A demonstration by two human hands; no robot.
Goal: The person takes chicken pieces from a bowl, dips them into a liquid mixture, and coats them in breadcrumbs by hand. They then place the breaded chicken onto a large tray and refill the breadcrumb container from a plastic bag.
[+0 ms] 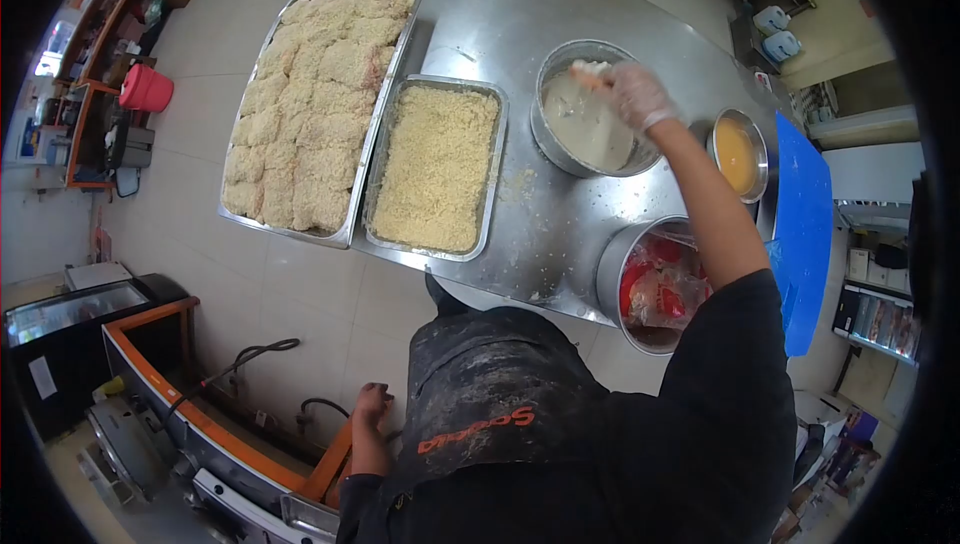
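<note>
Over the round metal pot (543, 136) of pale, milky batter (585, 129), my right hand (641, 96) is closed in a clear plastic glove, partly blurred by motion. A small orange-and-white piece (588, 76) shows at its fingertips; its kind cannot be made out. My left hand (372, 405) hangs bare beside my apron, fingers loosely bent and apart, holding nothing. Left of the pot stands a metal tray (496, 179) of pale breadcrumbs (436, 164). Beyond it, a larger tray (353, 189) is packed with crumb-coated pieces (310, 114).
On the right of the steel table (480, 14) sits a bowl of orange-yellow liquid (737, 156), beside a blue board (803, 234). A deep pot (610, 284) near the front edge holds red items and clear plastic. A counter with orange edging (190, 399) stands to my left.
</note>
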